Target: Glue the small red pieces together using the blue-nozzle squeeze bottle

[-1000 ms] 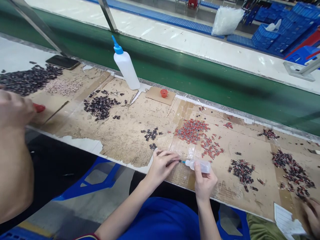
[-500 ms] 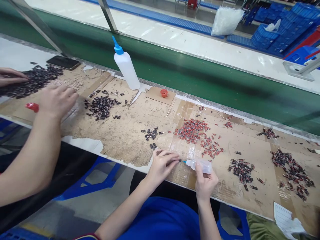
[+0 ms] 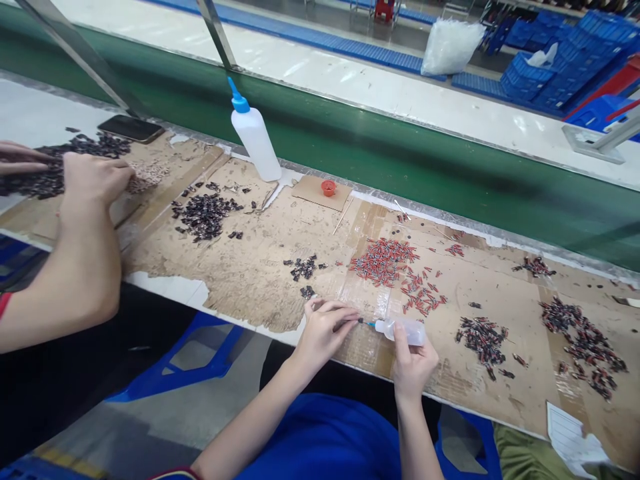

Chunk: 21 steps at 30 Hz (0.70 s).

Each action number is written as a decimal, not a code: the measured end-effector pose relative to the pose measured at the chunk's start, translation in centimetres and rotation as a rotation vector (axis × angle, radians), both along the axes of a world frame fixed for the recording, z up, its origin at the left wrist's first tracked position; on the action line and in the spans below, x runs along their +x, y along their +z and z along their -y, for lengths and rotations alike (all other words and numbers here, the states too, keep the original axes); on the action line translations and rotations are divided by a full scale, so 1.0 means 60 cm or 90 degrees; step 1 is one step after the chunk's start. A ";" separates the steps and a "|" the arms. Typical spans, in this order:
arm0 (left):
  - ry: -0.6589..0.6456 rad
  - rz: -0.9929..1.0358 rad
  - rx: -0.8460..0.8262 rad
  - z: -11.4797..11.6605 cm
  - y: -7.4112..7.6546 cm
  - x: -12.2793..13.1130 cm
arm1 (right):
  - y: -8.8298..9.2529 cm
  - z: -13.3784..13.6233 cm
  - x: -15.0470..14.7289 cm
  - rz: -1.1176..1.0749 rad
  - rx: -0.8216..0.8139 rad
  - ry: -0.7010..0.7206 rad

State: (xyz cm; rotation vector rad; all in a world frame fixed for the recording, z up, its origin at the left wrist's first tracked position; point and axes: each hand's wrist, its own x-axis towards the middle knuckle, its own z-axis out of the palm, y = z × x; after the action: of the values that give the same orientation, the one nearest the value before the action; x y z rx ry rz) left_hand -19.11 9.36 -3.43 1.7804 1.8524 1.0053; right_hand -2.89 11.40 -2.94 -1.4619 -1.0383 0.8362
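My left hand (image 3: 327, 330) pinches a small black part (image 3: 361, 321) between thumb and fingertips, just over the table's near edge. From the right, my right hand (image 3: 415, 360) grips a small clear squeeze bottle (image 3: 406, 331) lying sideways. Its thin blue tip (image 3: 371, 324) points at the black part, and I cannot tell whether they touch. Beyond my hands lies a pile of small red-and-silver parts (image 3: 383, 260). A few black parts (image 3: 303, 268) are scattered past my left hand. To the right is a heap of dark parts with red bits (image 3: 483, 343).
A large white bottle with a blue nozzle (image 3: 257, 143) stands at the back. Near it, a red cap (image 3: 329, 187) sits on cardboard. A co-worker's hand (image 3: 95, 180) works at the left by black pieces and a phone (image 3: 130, 128). Another dark pile (image 3: 590, 347) lies far right.
My hands hold nearly the same pose, with the bottle tip still by the black part. At the left, the co-worker's hand has moved left towards the black pile; the red object near it no longer shows.
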 end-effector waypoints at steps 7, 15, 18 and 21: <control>-0.029 0.000 -0.026 -0.003 0.011 -0.007 | 0.006 -0.001 0.040 -0.124 0.032 -0.081; -0.066 -0.079 0.028 -0.020 0.035 0.033 | 0.007 -0.004 0.045 0.070 0.057 0.011; -0.073 -0.115 0.026 -0.027 0.028 0.059 | 0.003 -0.002 0.034 0.215 0.059 -0.008; -0.092 -0.125 0.024 -0.031 0.018 0.069 | 0.001 0.002 0.031 0.297 0.116 -0.010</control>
State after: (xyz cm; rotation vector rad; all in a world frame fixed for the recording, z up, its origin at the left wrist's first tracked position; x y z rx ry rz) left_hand -14.97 11.21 -2.37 2.0681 1.7948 0.8440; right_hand -1.06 11.31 -2.87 -1.5398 -1.4053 0.3787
